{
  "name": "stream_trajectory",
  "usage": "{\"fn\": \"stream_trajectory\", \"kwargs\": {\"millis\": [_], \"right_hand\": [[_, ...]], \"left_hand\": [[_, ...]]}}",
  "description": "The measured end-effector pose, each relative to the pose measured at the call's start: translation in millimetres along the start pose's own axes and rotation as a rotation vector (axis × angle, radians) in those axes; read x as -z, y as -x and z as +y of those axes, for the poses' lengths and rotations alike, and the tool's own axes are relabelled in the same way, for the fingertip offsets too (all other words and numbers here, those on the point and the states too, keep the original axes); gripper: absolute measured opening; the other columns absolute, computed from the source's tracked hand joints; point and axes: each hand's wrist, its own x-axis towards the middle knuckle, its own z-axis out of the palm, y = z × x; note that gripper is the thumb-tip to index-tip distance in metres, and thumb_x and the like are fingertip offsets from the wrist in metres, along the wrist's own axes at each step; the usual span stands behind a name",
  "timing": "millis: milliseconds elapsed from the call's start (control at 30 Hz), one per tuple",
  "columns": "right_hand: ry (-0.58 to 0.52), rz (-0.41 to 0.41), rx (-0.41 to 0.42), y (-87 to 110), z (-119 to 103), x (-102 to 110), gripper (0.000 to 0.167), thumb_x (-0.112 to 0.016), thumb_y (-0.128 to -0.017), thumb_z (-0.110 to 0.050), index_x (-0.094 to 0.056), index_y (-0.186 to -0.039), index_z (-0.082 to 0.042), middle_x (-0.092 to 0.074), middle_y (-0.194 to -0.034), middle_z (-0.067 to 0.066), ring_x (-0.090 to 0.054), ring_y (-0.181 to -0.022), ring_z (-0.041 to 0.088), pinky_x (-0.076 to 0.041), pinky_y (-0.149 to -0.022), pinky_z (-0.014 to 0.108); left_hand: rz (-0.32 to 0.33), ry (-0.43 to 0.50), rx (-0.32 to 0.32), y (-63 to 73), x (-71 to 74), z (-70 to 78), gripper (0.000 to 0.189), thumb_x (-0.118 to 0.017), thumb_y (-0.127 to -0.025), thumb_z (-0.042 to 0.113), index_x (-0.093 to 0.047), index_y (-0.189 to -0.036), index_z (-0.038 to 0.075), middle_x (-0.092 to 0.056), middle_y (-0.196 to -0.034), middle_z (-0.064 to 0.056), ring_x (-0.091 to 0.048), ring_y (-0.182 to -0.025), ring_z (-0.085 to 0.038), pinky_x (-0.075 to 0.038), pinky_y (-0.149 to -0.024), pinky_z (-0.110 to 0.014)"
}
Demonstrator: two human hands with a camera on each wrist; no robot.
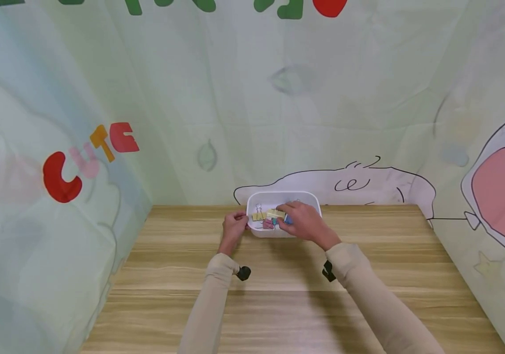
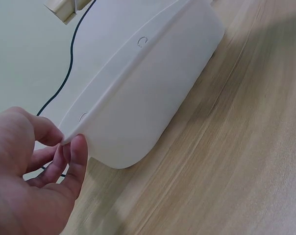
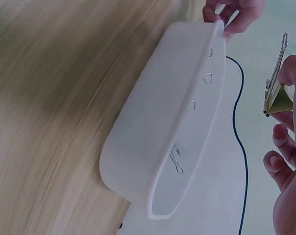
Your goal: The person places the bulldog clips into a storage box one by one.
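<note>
A white plastic bin [image 1: 274,234] stands at the far edge of the wooden table. My left hand [image 1: 234,227] pinches the bin's left rim between thumb and fingers, as the left wrist view shows at the rim [image 2: 96,107]. Over the bin, my right hand [image 1: 306,222] grips a yellow binder clip [image 3: 280,100] whose wire handle points up. Inside the bin lie several binder clips, among them a yellow clip [image 1: 258,216] and a pink clip [image 1: 268,224]. Part of the bin's contents is hidden behind my right hand.
The wood-grain table [image 1: 270,314] spreads in front of the bin. A printed cloth backdrop [image 1: 252,98] rises right behind it and along both sides. Black wrist mounts [image 1: 243,273] hang by the sleeves.
</note>
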Motion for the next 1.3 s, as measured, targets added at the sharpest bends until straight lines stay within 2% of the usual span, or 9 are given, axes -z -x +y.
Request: {"fn": "stream_trajectory", "kwargs": {"millis": [200,533,767,1067,1167,1300], "right_hand": [[-0.004,0.014,0.011,-3.4,4.6,4.4,0.030,-0.074,-0.093,-0.026,-0.074,-0.115,-0.006,-0.076,-0.103,0.010,-0.071,-0.088,0.025,-0.063,-0.070,0.041],[0.006,0.004,-0.036,-7.0,12.4,13.6,0.032,-0.072,-0.094,-0.028,-0.075,-0.118,-0.007,-0.076,-0.111,0.013,-0.072,-0.098,0.031,-0.065,-0.078,0.045],[0.019,0.025,-0.064,-8.5,18.8,17.6,0.033,-0.074,-0.093,-0.027,-0.074,-0.118,-0.005,-0.076,-0.107,0.013,-0.071,-0.088,0.029,-0.064,-0.070,0.043],[0.023,0.080,-0.045,-9.3,24.4,23.4,0.032,-0.074,-0.094,-0.027,-0.074,-0.117,-0.004,-0.076,-0.107,0.013,-0.071,-0.087,0.029,-0.065,-0.070,0.042],[0.021,0.086,-0.059,-9.5,25.6,24.3,0.036,-0.074,-0.094,-0.030,-0.073,-0.121,-0.005,-0.075,-0.113,0.014,-0.071,-0.092,0.030,-0.065,-0.075,0.043],[-0.006,0.091,-0.088,-10.4,26.1,25.7,0.050,-0.076,-0.094,-0.036,-0.067,-0.134,-0.007,-0.069,-0.128,0.015,-0.069,-0.107,0.033,-0.064,-0.085,0.047]], "left_hand": [[-0.006,-0.003,0.004,0.6,0.2,0.7,0.029,-0.060,-0.097,-0.002,-0.065,-0.122,-0.016,-0.065,-0.117,-0.035,-0.066,-0.089,-0.035,-0.064,-0.083,-0.044],[-0.002,-0.003,0.004,1.4,0.0,1.5,0.027,-0.059,-0.098,-0.003,-0.065,-0.121,-0.016,-0.066,-0.116,-0.034,-0.067,-0.087,-0.033,-0.065,-0.080,-0.043],[0.005,-0.007,0.011,1.8,-0.2,1.5,0.026,-0.060,-0.098,-0.003,-0.066,-0.121,-0.014,-0.066,-0.114,-0.032,-0.067,-0.088,-0.033,-0.065,-0.079,-0.039],[0.009,-0.003,0.004,0.2,-0.7,-1.0,0.026,-0.060,-0.098,-0.003,-0.066,-0.120,-0.014,-0.067,-0.113,-0.032,-0.067,-0.086,-0.032,-0.065,-0.078,-0.039],[0.008,-0.008,0.011,0.0,-0.4,-0.8,0.026,-0.060,-0.098,-0.002,-0.065,-0.121,-0.014,-0.067,-0.113,-0.031,-0.067,-0.086,-0.031,-0.065,-0.081,-0.043],[0.005,-0.010,0.017,0.2,-0.1,-0.5,0.027,-0.060,-0.099,-0.001,-0.065,-0.122,-0.014,-0.067,-0.114,-0.031,-0.067,-0.088,-0.032,-0.064,-0.083,-0.044]]}}
